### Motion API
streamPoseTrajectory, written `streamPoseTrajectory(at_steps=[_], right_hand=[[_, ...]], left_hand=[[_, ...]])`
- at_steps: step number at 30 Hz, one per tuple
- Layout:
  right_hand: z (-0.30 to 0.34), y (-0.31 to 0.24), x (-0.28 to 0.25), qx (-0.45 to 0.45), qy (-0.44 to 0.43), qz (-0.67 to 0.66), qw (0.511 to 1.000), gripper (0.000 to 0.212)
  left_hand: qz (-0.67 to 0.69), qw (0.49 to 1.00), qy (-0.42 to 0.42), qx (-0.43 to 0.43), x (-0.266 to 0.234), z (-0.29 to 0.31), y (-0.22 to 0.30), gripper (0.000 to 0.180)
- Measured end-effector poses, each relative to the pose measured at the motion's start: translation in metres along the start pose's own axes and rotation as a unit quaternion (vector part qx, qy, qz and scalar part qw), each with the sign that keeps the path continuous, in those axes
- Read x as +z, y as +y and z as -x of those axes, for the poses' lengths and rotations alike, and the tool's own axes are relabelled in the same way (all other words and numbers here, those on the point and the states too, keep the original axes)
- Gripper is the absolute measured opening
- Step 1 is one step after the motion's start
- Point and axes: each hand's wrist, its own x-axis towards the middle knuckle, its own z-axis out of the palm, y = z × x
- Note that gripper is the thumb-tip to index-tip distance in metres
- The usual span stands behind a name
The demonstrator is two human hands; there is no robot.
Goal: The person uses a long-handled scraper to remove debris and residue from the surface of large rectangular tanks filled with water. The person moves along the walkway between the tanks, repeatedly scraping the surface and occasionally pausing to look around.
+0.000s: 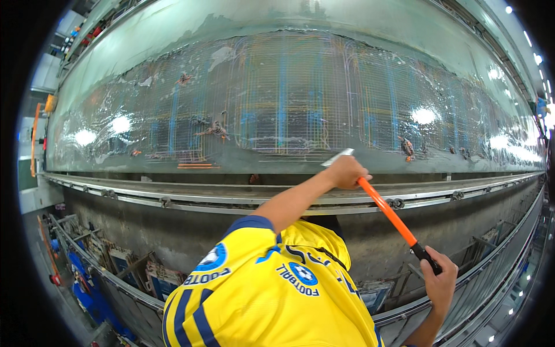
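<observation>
My left hand [347,172] is closed around the upper end of a long-handled scraper, close to its pale flat blade [339,157]. The blade is at the near edge of a long, wet, shiny table surface [324,14]; whether it touches cannot be made out. An orange shaft [388,211] slants down from that hand to the right. Lower right, my right hand [440,276] wraps round the black grip at the tool's end. Thin coloured lines and blue stripes cover the sheet-like layer [289,98] on the table.
Dark reddish-brown clumps [217,129] lie on the wet layer, with another clump [408,148] at right. A metal rail [231,205] runs along the table's near side. Flat panels [121,260] stand below at left, beside blue material [95,289]. A long orange pole [35,139] is at far left.
</observation>
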Motion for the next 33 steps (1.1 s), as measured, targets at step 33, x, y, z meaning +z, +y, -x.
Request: streamPoseTrajectory(at_steps=[33], right_hand=[[-0.077,-0.187,0.194,-0.269,-0.167,-0.047,0.947,0.041]], left_hand=[[-0.276,0.940,0.115,-0.163,-0.263,0.302,-0.101,0.027]])
